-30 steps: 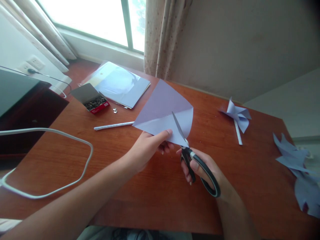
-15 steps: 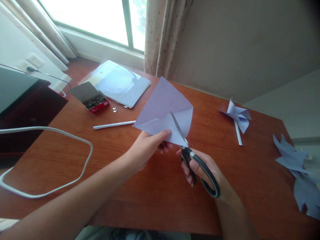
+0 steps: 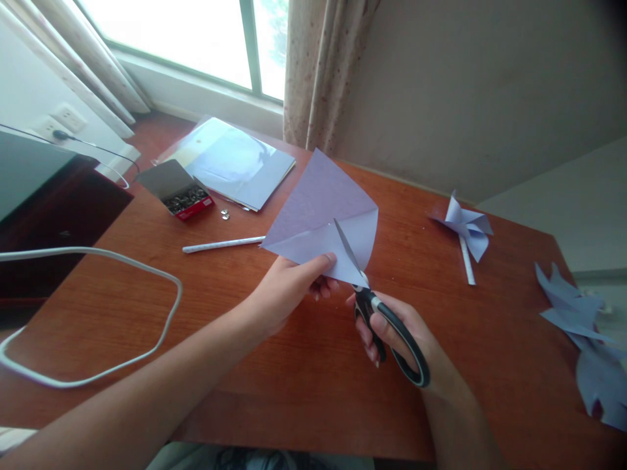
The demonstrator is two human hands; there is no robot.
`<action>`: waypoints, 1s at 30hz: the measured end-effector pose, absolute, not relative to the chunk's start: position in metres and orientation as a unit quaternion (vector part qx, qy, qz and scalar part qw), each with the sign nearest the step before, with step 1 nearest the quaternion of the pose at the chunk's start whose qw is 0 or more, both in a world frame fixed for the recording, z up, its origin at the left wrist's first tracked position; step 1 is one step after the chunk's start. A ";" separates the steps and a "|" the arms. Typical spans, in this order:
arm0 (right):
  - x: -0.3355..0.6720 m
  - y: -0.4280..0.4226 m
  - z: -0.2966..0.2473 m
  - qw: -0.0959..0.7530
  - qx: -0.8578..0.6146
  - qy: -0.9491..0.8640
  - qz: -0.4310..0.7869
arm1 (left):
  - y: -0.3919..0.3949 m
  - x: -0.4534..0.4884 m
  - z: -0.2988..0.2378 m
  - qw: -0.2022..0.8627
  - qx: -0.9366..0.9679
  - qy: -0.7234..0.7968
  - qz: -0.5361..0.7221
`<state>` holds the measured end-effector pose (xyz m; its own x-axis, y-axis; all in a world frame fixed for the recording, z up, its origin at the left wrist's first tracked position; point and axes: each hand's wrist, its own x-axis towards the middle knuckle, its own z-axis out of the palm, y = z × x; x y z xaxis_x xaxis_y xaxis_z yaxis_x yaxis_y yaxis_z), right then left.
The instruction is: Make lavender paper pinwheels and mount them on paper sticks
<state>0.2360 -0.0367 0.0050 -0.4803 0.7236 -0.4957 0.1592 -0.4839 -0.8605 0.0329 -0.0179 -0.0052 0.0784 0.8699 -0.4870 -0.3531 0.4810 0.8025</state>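
Observation:
A creased sheet of pale purple paper (image 3: pixel 326 189) is pinched at its lower edge by my left hand (image 3: pixel 304 277), thumb on top and fingers beneath. My right hand (image 3: pixel 392 326) grips black-and-grey scissors (image 3: pixel 365 300) by the handles. One blade lies over the paper, pointing up and left; the other blade is hidden beneath the sheet. The scissors sit at the paper's lower right corner. Just left of the sheet, a rolled white paper stick (image 3: pixel 223 245) rests on the table, its right end covered by the paper.
A paper pinwheel on a stick (image 3: pixel 467 228) lies to the right, with more cut purple paper (image 3: pixel 582 326) at the right edge. An open box of metal pins (image 3: pixel 189 199), a plastic-covered paper stack (image 3: pixel 240 166) and a white cable (image 3: pixel 176 294) occupy the left side.
Almost nothing differs. The scissor handles in my right hand have drawn together very slightly, while the paper and my left hand hold still.

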 end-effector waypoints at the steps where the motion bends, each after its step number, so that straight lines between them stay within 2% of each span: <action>1: 0.236 -0.037 0.005 0.195 -0.472 -0.468 0.722 | -0.018 0.033 -0.005 0.691 0.251 0.514 0.443; 30: 0.235 -0.038 0.003 0.188 -0.473 -0.475 0.718 | -0.017 0.032 -0.007 0.685 0.259 0.516 0.444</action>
